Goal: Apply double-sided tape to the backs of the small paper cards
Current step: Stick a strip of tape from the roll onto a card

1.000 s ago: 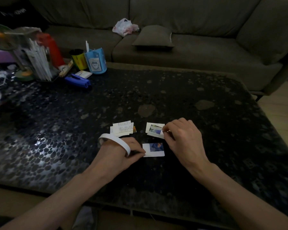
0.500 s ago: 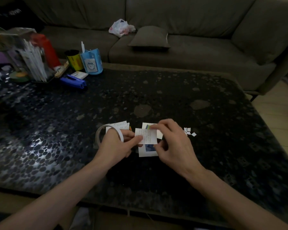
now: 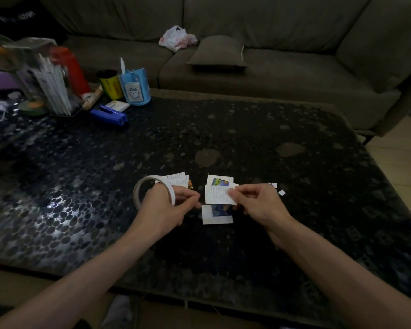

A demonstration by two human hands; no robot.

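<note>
Over table (image 3: 282,233) middle: right hand (image 3: 261,205) pinches card (image 3: 216,194); left hand (image 3: 166,211) just beside, fingers curled, tape roll (image 3: 140,187) looped round it.

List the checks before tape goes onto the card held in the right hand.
1. Held card has its written back up, picture side hidden: ok.
2. Right hand grip pinches the card's right edge, leaving most of the back bare: ok.
3. Tape roll is looped over the left hand, close beside the card: ok.
4. Free tape end pinched at the left fingertips: cannot tell.
5. Tape already on this back: cannot tell, too dim.
6. Space under the held card: a face-up card lies just below and stray tape might catch it: not ok.
</note>
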